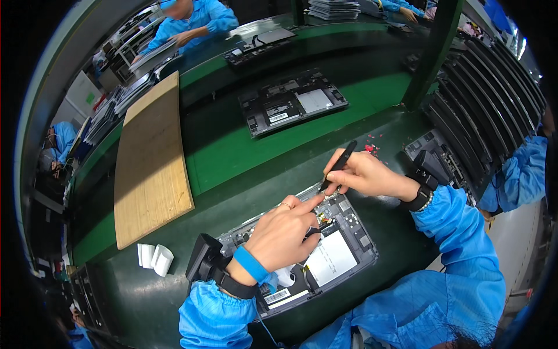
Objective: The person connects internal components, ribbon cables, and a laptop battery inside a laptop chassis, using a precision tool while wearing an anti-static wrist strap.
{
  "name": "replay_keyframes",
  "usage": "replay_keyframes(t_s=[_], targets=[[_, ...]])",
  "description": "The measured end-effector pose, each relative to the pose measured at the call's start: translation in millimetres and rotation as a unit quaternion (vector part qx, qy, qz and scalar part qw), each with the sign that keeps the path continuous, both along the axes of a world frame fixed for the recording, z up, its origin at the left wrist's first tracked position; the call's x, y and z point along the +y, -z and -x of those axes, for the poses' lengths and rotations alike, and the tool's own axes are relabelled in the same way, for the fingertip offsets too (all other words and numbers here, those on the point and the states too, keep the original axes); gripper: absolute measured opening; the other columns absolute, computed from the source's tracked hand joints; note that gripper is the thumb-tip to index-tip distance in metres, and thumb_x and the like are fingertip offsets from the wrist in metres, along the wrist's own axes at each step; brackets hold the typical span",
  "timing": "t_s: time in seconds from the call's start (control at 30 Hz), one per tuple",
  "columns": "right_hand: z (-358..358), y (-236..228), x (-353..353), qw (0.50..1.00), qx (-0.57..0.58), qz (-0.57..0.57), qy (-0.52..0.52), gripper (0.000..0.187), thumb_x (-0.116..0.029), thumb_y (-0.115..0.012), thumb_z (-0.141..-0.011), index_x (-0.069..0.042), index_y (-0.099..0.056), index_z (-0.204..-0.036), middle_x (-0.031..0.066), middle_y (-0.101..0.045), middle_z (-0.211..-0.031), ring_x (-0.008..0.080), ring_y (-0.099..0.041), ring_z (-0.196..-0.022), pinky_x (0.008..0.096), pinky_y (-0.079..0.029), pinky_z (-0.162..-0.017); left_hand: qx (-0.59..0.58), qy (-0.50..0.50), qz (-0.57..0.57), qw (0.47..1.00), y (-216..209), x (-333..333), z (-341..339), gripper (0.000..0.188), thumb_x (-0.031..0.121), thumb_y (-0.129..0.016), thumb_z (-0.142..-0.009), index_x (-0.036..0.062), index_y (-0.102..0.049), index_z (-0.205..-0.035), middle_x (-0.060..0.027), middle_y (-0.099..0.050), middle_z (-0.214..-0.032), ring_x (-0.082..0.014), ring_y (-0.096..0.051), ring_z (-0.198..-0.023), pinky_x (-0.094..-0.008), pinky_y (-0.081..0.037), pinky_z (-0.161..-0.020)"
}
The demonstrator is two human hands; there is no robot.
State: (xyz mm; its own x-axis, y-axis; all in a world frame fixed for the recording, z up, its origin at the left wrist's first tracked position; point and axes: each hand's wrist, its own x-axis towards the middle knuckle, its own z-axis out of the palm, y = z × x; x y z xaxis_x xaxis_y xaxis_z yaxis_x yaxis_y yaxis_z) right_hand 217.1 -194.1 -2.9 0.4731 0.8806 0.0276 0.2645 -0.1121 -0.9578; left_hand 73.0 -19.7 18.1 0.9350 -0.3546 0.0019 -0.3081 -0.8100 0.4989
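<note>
An opened laptop base (363, 241) lies on the green bench in front of me, its inner parts and white battery label exposed. My left hand (283, 228) rests on it, palm down, index finger stretched toward the far edge and thumb apart. White crumpled material (285, 276) shows beneath my left wrist; I cannot tell what it is. My right hand (363, 174) pinches a slim black pen-like tool (344, 158), held slanted. The tool's tip meets the laptop's far edge, close beside my left index fingertip. A blue wrist strap (251, 264) circles my left wrist.
Another opened laptop base (290, 104) lies on the green strip beyond, and one more (261, 46) farther off. A wooden board (152, 163) lies left. White rolls (155, 259) sit near my left forearm. Stacked dark panels (482, 99) stand right, beside a green post (433, 55). A co-worker (192, 26) sits opposite.
</note>
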Motion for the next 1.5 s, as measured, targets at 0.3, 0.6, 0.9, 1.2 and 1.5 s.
replay_keyframes(t_s=[0.3, 0.6, 0.9, 1.2, 1.5], targets=[[47.7, -13.4, -24.5, 0.973, 0.165, -0.12, 0.104, 0.017, -0.004, -0.056, -0.085, 0.005, -0.051, -0.098, 0.0133, -0.06, -0.087, 0.0196, -0.064, -0.081, 0.0236, -0.053, -0.064, 0.105, -0.233, 0.274, 0.927, 4.3, 3.0, 38.6, 0.018, 0.015, -0.065, -0.08, -0.0002, -0.064, -0.089, -0.0053, -0.065, -0.079, -0.0087, -0.058, -0.074, -0.022, -0.045, -0.069], [87.5, -10.2, -11.4, 0.975, 0.206, -0.08, 0.031, 0.02, -0.008, -0.059, -0.084, 0.004, -0.056, -0.101, 0.0112, -0.063, -0.086, 0.016, -0.064, -0.081, 0.023, -0.051, -0.064, 0.109, -0.278, 0.308, 0.903, 10.4, 7.6, 73.8, 0.017, 0.015, -0.069, -0.077, -0.0003, -0.067, -0.084, -0.0037, -0.066, -0.073, -0.0068, -0.058, -0.067, -0.0209, -0.045, -0.062], [98.2, -11.0, -2.7, 0.976, 0.21, -0.056, 0.017, 0.021, -0.009, -0.061, -0.083, 0.002, -0.057, -0.101, 0.0105, -0.064, -0.084, 0.0131, -0.064, -0.078, 0.0211, -0.05, -0.063, 0.094, -0.253, 0.299, 0.915, 12.5, 10.2, 82.7, 0.016, 0.014, -0.067, -0.076, 0.0007, -0.067, -0.084, -0.0099, -0.066, -0.073, -0.0137, -0.063, -0.066, -0.0242, -0.048, -0.061], [98.6, -11.8, -2.2, 0.983, 0.174, -0.055, 0.001, 0.016, -0.003, -0.059, -0.083, 0.004, -0.057, -0.097, 0.0101, -0.063, -0.085, 0.0133, -0.064, -0.079, 0.0227, -0.051, -0.07, 0.131, -0.266, 0.29, 0.91, 13.0, 9.5, 84.9, 0.015, 0.013, -0.068, -0.076, 0.0, -0.066, -0.085, -0.0064, -0.067, -0.077, -0.0099, -0.061, -0.071, -0.0221, -0.047, -0.065], [105.3, -16.5, 1.7, 0.978, 0.186, -0.093, 0.029, 0.013, -0.002, -0.058, -0.083, 0.005, -0.057, -0.094, 0.0105, -0.062, -0.085, 0.016, -0.064, -0.079, 0.0238, -0.052, -0.069, 0.135, -0.282, 0.326, 0.892, 3.8, 15.1, 93.3, 0.014, 0.009, -0.065, -0.078, -0.0015, -0.064, -0.087, -0.0044, -0.065, -0.077, -0.0075, -0.058, -0.071, -0.0216, -0.046, -0.066]])
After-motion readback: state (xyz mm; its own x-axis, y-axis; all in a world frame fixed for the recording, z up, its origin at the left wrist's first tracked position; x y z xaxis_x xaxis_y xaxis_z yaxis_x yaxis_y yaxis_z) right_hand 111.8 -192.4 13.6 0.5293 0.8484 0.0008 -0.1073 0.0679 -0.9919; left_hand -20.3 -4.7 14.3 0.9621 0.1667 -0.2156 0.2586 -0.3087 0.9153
